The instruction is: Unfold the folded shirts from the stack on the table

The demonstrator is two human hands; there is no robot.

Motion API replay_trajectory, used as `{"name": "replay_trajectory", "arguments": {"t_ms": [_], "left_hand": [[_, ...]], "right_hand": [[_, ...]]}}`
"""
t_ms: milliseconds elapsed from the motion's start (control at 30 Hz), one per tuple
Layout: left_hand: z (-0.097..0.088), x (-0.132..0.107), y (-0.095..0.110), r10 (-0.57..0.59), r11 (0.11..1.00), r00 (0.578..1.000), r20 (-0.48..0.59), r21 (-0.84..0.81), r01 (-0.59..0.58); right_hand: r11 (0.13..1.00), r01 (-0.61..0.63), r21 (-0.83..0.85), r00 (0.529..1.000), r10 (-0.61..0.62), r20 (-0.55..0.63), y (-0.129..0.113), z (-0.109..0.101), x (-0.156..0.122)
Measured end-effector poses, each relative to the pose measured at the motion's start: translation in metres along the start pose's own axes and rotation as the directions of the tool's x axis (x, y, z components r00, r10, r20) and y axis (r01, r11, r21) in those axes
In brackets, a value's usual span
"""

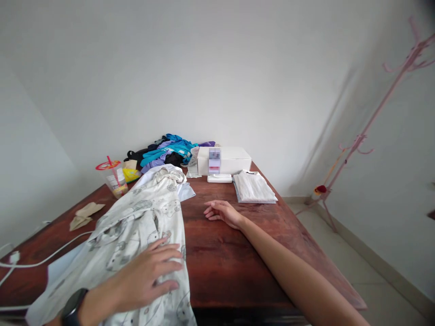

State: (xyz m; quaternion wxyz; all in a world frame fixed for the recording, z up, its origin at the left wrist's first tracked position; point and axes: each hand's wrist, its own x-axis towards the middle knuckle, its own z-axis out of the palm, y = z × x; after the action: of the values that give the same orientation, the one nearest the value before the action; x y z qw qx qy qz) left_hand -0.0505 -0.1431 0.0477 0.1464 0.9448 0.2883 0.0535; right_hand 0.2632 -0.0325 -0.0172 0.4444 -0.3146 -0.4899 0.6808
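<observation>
A long white garment (136,217) with grey animal prints stretches along the left half of the table, its near end at the front edge. Over its right side lies my left hand (149,267), fingers spread and palm down, a dark watch on the wrist. My right hand (222,213) rests on bare wood beyond the garment's right edge, fingers loosely curved and holding nothing. White and pale blue cloth shows from under the garment. Further right sits a folded white shirt (254,186).
Behind stand a white box (234,158) and a heap of blue, purple and black clothes (170,151). A plastic cup (115,179) with a red straw, a crumpled napkin (84,215) and a white cable (50,260) lie left. A pink coat stand (370,120) leans at right.
</observation>
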Motion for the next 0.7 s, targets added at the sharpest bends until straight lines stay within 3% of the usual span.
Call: {"name": "replay_trajectory", "arguments": {"t_ms": [100, 267, 367, 467, 533, 600, 700], "left_hand": [[0.007, -0.02, 0.003, -0.012, 0.999, 0.999, -0.053, 0.031, 0.014], [0.013, -0.018, -0.006, -0.058, 0.987, 0.981, -0.183, 0.138, 0.084], [0.01, -0.005, -0.005, -0.23, 0.923, 0.953, -0.2, 0.265, 0.278], [-0.005, 0.019, 0.003, -0.393, 0.856, 0.914, -0.103, 0.321, 0.405], [-0.017, 0.043, 0.007, -0.37, 0.896, 0.929, 0.008, 0.267, 0.355], [-0.027, 0.071, 0.007, -0.249, 0.956, 0.966, 0.068, 0.175, 0.234], [-0.032, 0.112, -0.005, -0.062, 0.993, 0.997, 0.036, 0.104, 0.058]], "right_hand": [[1.0, 0.008, -0.011, 1.0, -0.008, -0.013, 0.002, 0.0, 0.0], [0.999, 0.022, -0.024, 0.999, -0.023, -0.026, 0.004, 0.0, 0.0], [0.999, 0.02, -0.037, 0.999, -0.021, -0.037, 0.005, 0.001, 0.0], [0.998, 0.012, -0.053, 0.999, -0.015, -0.047, 0.004, 0.003, 0.0], [0.998, 0.01, -0.055, 0.998, -0.013, -0.056, 0.004, 0.005, -0.001], [0.998, 0.007, -0.057, 0.998, -0.011, -0.059, 0.004, 0.005, 0.0], [0.998, -0.002, -0.067, 0.999, -0.002, -0.051, 0.006, 0.005, 0.001]]}}
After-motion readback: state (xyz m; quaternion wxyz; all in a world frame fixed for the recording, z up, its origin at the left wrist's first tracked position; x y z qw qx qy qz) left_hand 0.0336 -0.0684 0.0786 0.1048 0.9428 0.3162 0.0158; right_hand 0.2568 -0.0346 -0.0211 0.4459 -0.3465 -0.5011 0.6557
